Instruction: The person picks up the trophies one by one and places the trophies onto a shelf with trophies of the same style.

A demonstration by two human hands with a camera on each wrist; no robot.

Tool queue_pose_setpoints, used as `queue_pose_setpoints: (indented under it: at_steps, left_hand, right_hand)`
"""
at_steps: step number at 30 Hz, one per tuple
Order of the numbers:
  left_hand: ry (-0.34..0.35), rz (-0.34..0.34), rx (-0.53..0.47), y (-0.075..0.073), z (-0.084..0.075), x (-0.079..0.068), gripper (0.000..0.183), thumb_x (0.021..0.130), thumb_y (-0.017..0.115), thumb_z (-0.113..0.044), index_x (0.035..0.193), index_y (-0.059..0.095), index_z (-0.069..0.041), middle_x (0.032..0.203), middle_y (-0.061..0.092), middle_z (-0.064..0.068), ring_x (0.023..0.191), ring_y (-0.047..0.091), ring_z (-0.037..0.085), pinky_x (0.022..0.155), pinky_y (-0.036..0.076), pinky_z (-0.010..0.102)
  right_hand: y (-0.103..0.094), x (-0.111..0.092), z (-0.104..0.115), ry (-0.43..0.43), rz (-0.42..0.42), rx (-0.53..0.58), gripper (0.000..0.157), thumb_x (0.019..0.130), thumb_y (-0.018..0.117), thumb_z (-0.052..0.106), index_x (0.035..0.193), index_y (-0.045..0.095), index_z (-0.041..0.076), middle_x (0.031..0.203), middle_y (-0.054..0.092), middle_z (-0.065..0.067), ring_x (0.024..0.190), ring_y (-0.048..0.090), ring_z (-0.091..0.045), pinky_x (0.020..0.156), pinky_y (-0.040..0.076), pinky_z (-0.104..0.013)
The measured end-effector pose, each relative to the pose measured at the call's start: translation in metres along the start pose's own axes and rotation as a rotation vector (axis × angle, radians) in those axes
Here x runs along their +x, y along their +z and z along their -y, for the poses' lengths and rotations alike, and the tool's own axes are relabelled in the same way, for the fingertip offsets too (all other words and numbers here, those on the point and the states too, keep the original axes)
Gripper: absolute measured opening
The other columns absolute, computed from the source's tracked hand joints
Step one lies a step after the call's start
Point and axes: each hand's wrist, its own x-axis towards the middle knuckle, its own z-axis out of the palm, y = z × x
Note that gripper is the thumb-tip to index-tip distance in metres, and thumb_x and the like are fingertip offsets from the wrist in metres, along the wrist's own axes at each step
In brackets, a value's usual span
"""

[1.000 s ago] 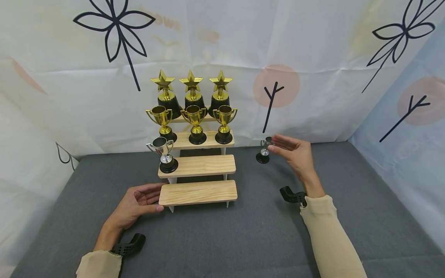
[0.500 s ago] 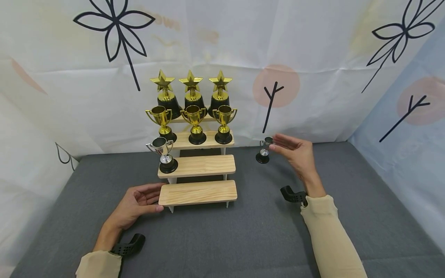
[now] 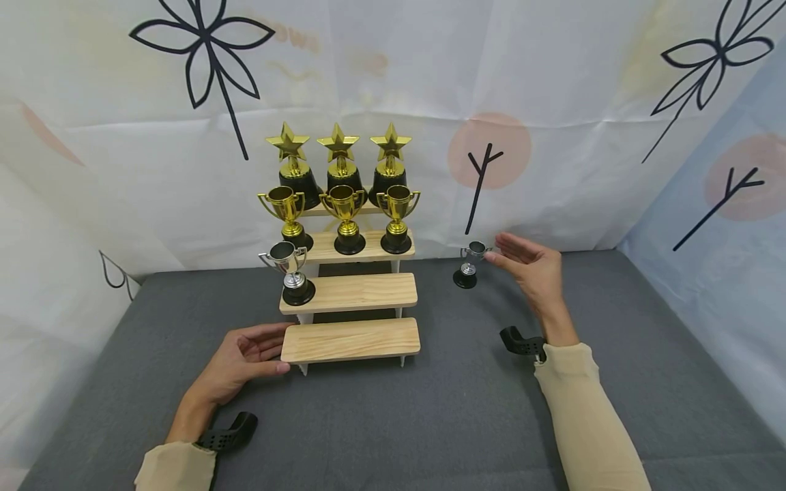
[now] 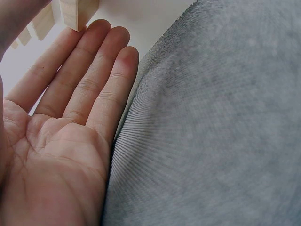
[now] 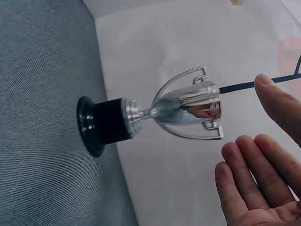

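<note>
A small silver trophy cup point(image 3: 471, 262) with a black base stands upright on the grey table, right of the stand. My right hand point(image 3: 533, 269) is just to its right, thumb and fingers apart and holding nothing. The right wrist view shows a gap between the cup point(image 5: 188, 106) and the fingertips point(image 5: 230, 150). At the left end of the wooden tiered stand's lowest shelf point(image 3: 350, 341) is my left hand point(image 3: 236, 361). Its fingers point(image 4: 80, 70) lie straight, tips at the stand's side. Another silver trophy cup point(image 3: 291, 271) stands at the left of the shelf above.
Three gold trophy cups point(image 3: 346, 218) line the stand's second shelf from the top. Behind them, three gold star trophies point(image 3: 338, 160) occupy the top shelf. A white patterned cloth point(image 3: 565, 123) hangs behind the grey table point(image 3: 454, 409).
My right hand has moved a little to the right, away from the silver trophy cup, which stays standing. My left hand keeps its place at the stand.
</note>
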Motion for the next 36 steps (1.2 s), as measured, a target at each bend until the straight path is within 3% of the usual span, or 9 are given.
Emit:
queue_pose_setpoints:
  at_steps: [7,17,30,36]
  left_hand:
    - [-0.004,0.003,-0.005,0.000,0.000,-0.001,0.067,0.081,0.075,0.016,0.138,0.041,0.024,0.133,0.063,0.008,0.120,0.064,0.015,0.101,0.054,0.031]
    - [-0.007,0.004,-0.015,0.000,0.000,-0.001,0.067,0.080,0.075,0.017,0.138,0.041,0.025,0.133,0.064,0.007,0.120,0.064,0.015,0.101,0.054,0.031]
    - [-0.027,-0.014,0.016,0.000,-0.001,0.000,0.068,0.080,0.077,0.015,0.138,0.042,0.024,0.134,0.061,0.018,0.118,0.065,0.015,0.100,0.055,0.030]
    - [-0.027,-0.017,0.011,0.000,0.000,0.001,0.068,0.079,0.077,0.016,0.138,0.043,0.024,0.133,0.062,0.015,0.118,0.065,0.015,0.100,0.055,0.030]
  right_hand:
    - [0.001,0.001,-0.017,0.023,0.019,-0.077,0.056,0.083,0.085,0.006,0.134,0.063,-0.004,0.131,0.063,-0.024,0.121,0.064,-0.029,0.090,0.058,-0.019]
    - [0.010,0.000,-0.045,0.107,0.074,-0.111,0.058,0.083,0.085,0.009,0.136,0.062,-0.003,0.133,0.062,-0.023,0.122,0.064,-0.027,0.090,0.057,-0.017]
    - [0.016,-0.001,-0.053,0.097,0.124,-0.097,0.054,0.084,0.083,0.005,0.133,0.063,-0.004,0.131,0.063,-0.024,0.123,0.061,-0.034,0.089,0.058,-0.017]
    - [0.017,0.001,-0.055,0.099,0.141,-0.098,0.053,0.085,0.083,0.006,0.133,0.063,-0.004,0.132,0.063,-0.024,0.124,0.062,-0.032,0.088,0.057,-0.016]
